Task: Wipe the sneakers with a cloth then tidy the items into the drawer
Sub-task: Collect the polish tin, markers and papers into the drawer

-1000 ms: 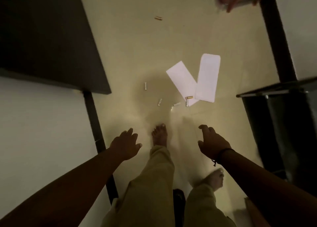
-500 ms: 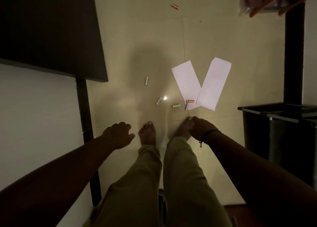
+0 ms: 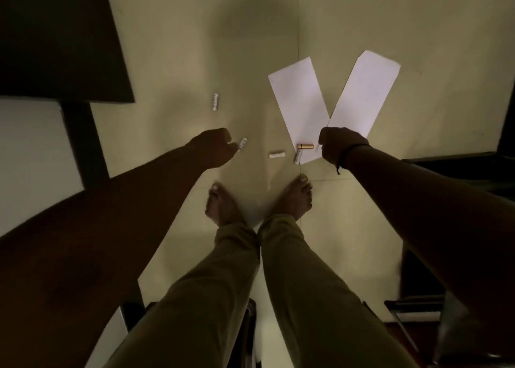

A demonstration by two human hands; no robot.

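Both feet are now standing side by side and the left hand (image 3: 214,147) and right hand (image 3: 338,143), curled but holding nothing, are reaching lower toward the small batteries (image 3: 276,155) and white papers (image 3: 299,108) lying on the floor (image 3: 172,61), so picking up is starting, and no sneakers, cloth or drawer are showing.

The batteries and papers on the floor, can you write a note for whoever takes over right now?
Left hand: reaching down, fingers curled beside a white battery; whether it grips is unclear.
Right hand: curled low at the edge of two white envelopes, apparently empty.
On the floor: a white battery further out, one between the hands, another at the envelope corner, a gold battery on the envelope.
Done: nothing picked up. No sneakers or cloth in view.
Left: gather everything into the drawer.
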